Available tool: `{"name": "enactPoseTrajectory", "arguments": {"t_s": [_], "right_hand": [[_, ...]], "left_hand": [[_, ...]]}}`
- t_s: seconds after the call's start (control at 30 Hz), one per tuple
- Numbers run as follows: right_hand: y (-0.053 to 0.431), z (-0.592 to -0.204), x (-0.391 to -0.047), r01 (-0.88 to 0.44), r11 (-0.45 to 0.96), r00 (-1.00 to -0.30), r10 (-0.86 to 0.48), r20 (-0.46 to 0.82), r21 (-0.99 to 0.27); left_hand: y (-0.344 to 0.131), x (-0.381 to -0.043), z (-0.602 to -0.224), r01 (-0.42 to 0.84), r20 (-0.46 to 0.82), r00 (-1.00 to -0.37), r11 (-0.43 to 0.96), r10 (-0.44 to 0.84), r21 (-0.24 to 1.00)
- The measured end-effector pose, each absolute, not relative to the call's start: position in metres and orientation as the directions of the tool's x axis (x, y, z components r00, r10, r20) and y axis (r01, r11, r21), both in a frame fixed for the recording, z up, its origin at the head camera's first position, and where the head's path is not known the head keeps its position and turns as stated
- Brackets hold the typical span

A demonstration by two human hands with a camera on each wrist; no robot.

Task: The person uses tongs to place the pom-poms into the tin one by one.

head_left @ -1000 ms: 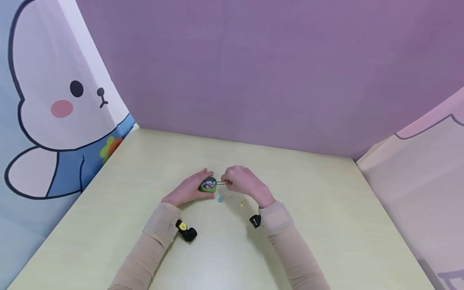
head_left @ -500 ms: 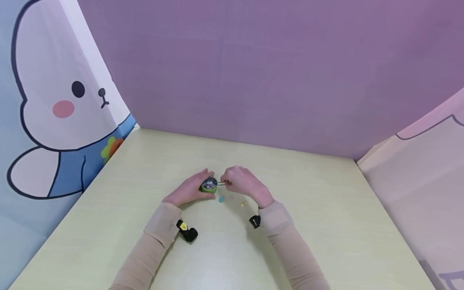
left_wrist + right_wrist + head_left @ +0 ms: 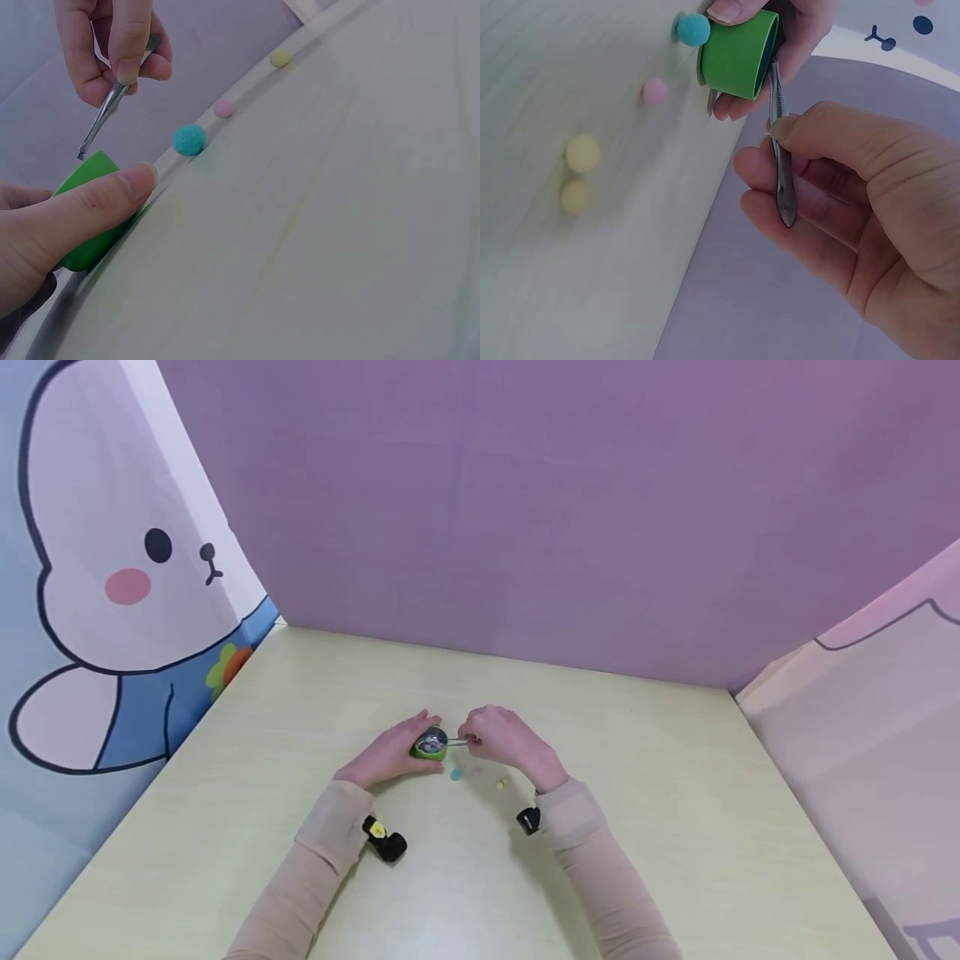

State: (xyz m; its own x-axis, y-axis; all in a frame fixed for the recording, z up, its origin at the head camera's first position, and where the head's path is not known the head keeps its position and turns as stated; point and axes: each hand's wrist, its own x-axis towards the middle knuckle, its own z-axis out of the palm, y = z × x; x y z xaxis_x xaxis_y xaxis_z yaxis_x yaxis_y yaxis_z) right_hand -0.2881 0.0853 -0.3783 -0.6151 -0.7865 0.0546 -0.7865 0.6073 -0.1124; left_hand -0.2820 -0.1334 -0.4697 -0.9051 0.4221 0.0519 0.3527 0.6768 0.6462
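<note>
My left hand (image 3: pixel 390 752) grips a small round green cup (image 3: pixel 739 56), with the thumb on the near side and the fingers on the far side. The cup stands on the table, and small colourful bits show inside it in the head view. Pinched between thumb and fingers of my right hand (image 3: pixel 502 733) is a pair of metal tweezers (image 3: pixel 783 165). Their tips point left at the cup's rim. Close to the cup lies a blue pom-pom (image 3: pixel 694 30), then a pink pom-pom (image 3: pixel 655 91). Two yellow pom-poms (image 3: pixel 583 154) sit side by side further right, under the right wrist.
Everything stands on a pale wooden table (image 3: pixel 675 793). A purple backdrop (image 3: pixel 525 510) rises behind it, with a cartoon-printed sheet (image 3: pixel 90 527) on the left and a pale panel (image 3: pixel 885 752) on the right. Black wrist cameras (image 3: pixel 387 843) hang below the sleeves.
</note>
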Motion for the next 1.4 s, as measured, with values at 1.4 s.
{"name": "enactPoseTrajectory", "arguments": {"t_s": [1.4], "right_hand": [[0.126, -0.396, -0.266, -0.747, 0.658, -0.662, -0.749, 0.018, -0.096]], "left_hand": [[-0.134, -0.283, -0.473, 0.354, 0.061, -0.909, 0.686, 0.413, 0.635]]}}
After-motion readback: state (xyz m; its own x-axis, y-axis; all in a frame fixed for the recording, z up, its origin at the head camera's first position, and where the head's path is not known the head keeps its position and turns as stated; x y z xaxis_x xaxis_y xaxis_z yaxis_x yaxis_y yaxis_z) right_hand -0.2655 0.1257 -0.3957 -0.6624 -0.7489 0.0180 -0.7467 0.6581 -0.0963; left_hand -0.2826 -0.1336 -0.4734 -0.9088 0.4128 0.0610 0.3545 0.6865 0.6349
